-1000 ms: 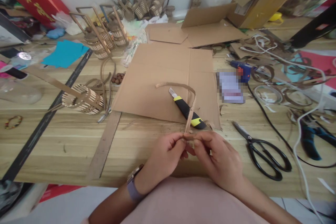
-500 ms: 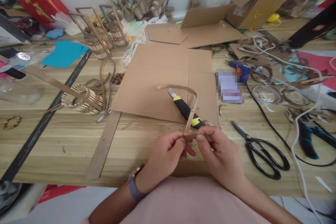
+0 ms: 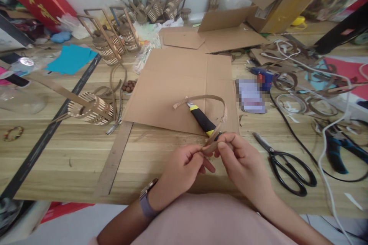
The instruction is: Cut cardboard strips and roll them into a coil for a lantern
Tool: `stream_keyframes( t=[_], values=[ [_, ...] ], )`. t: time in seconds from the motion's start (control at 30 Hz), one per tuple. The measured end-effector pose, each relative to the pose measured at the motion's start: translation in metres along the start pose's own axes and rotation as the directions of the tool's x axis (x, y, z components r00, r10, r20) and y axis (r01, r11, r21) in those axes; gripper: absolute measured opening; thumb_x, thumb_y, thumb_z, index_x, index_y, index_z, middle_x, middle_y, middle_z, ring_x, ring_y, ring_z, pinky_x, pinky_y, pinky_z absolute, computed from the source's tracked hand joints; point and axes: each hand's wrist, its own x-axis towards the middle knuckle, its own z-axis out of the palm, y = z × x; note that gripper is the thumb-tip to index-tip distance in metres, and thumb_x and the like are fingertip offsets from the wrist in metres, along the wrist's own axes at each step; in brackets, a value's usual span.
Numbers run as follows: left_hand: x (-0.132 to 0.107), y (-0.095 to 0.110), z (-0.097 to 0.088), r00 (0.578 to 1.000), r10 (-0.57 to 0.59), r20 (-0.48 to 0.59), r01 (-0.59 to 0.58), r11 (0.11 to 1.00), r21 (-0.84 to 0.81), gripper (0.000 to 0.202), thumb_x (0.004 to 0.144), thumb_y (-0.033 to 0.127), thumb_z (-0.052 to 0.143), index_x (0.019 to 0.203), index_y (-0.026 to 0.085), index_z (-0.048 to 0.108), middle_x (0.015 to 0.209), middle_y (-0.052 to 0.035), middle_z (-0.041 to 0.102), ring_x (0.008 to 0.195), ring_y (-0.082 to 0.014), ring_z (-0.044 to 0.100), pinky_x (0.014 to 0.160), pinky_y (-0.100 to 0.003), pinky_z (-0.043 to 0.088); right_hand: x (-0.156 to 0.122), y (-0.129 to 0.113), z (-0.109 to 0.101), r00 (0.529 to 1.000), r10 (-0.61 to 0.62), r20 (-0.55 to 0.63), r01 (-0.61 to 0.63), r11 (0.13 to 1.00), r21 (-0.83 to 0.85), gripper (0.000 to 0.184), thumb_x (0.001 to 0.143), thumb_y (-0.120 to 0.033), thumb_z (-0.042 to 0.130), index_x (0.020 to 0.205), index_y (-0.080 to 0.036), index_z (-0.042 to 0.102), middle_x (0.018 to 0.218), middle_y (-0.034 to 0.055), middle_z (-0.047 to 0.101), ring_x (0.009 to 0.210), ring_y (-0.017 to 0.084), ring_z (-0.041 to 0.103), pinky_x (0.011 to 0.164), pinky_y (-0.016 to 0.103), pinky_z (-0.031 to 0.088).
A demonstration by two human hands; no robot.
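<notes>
A thin brown cardboard strip [image 3: 211,98] curves over the flat cardboard sheet [image 3: 169,72] and runs down to my hands. My left hand [image 3: 185,168] pinches it between thumb and fingers near the front of the table. Close beside, my right hand [image 3: 244,162] pinches the strip too, with a short stretch of it between the hands. A black and yellow utility knife [image 3: 201,119] lies on the sheet under the strip's arch, its blade toward the back and its rear end hidden by strip and hand.
Black-handled scissors [image 3: 287,168] lie to the right, with pliers [image 3: 337,151] and a glue gun [image 3: 263,76] beyond. A small slatted basket [image 3: 90,108] stands at the left, near a flat cardboard strip [image 3: 115,160]. Finished-looking baskets [image 3: 106,48] stand at the back.
The strip's loop has swung to the right and widened, its free end now near the knife blade. My right hand has shifted and turned slightly; my left hand has barely moved.
</notes>
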Motion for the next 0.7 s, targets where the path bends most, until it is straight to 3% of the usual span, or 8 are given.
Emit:
stream_keyframes(
  t=[0.13,0.23,0.33,0.43,0.63,0.7],
  values=[
    [0.001,0.001,-0.001,0.998,0.049,0.043,-0.048,0.999,-0.007,0.033,0.094,0.033,0.042,0.092,0.014,0.069,0.078,-0.0066,0.073,0.066,-0.0144,0.058,0.064,-0.025,0.047,-0.002,0.002,0.001,1.0,0.025,-0.004,-0.025,1.0,-0.011,0.023,0.097,-0.034,0.049,0.08,-0.022,0.057,0.053,-0.0038,0.062,0.037,0.011,0.053,0.032,0.021,0.04],
    [0.003,0.001,-0.003,0.997,0.06,0.046,-0.059,0.998,-0.023,0.033,0.096,0.035,0.042,0.088,0.015,0.066,0.067,-0.0022,0.065,0.063,-0.0139,0.057,0.063,-0.024,0.046,-0.006,0.004,-0.001,0.99,-0.138,0.001,0.136,0.977,-0.165,0.021,0.099,-0.036,0.05,0.092,-0.022,0.063,0.056,-0.0036,0.066,0.039,0.011,0.055,0.037,0.021,0.044],
    [0.003,-0.001,-0.003,0.997,0.072,0.02,-0.072,0.997,-0.025,0.033,0.097,0.037,0.043,0.081,0.015,0.063,0.062,0.001,0.056,0.062,-0.013,0.055,0.062,-0.024,0.044,-0.007,0.006,-0.001,0.919,-0.391,0.05,0.385,0.865,-0.321,0.017,0.099,-0.033,0.055,0.107,-0.021,0.065,0.066,-0.0013,0.072,0.051,0.013,0.065,0.053,0.025,0.053],
    [0.004,-0.002,-0.002,0.996,0.091,0.025,-0.089,0.994,-0.065,0.032,0.097,0.037,0.043,0.083,0.015,0.062,0.066,0.0009,0.056,0.063,-0.0127,0.054,0.063,-0.024,0.044,-0.006,0.009,0.001,0.822,-0.565,0.075,0.551,0.754,-0.358,0.012,0.098,-0.017,0.054,0.106,-0.02,0.062,0.09,0.0056,0.079,0.074,0.016,0.075,0.07,0.028,0.057],
    [0.007,-0.003,0.003,0.998,0.059,-0.027,-0.061,0.995,-0.075,0.023,0.093,0.023,0.043,0.074,0.017,0.056,0.064,0.0016,0.055,0.061,-0.0115,0.053,0.059,-0.021,0.043,-0.005,0.011,0.006,0.746,-0.659,0.099,0.634,0.656,-0.411,0.014,0.096,-0.008,0.052,0.103,-0.017,0.061,0.09,0.0064,0.08,0.073,0.014,0.074,0.072,0.025,0.056],
    [0.007,-0.002,0.004,0.997,0.047,-0.057,-0.051,0.996,-0.067,0.023,0.09,0.019,0.042,0.07,0.017,0.054,0.061,0.0023,0.054,0.058,-0.011,0.052,0.056,-0.021,0.042,-0.006,0.011,0.006,0.76,-0.643,0.099,0.625,0.68,-0.383,0.013,0.097,-0.01,0.052,0.102,-0.017,0.061,0.087,0.0052,0.08,0.07,0.014,0.074,0.07,0.025,0.056]
  ],
)
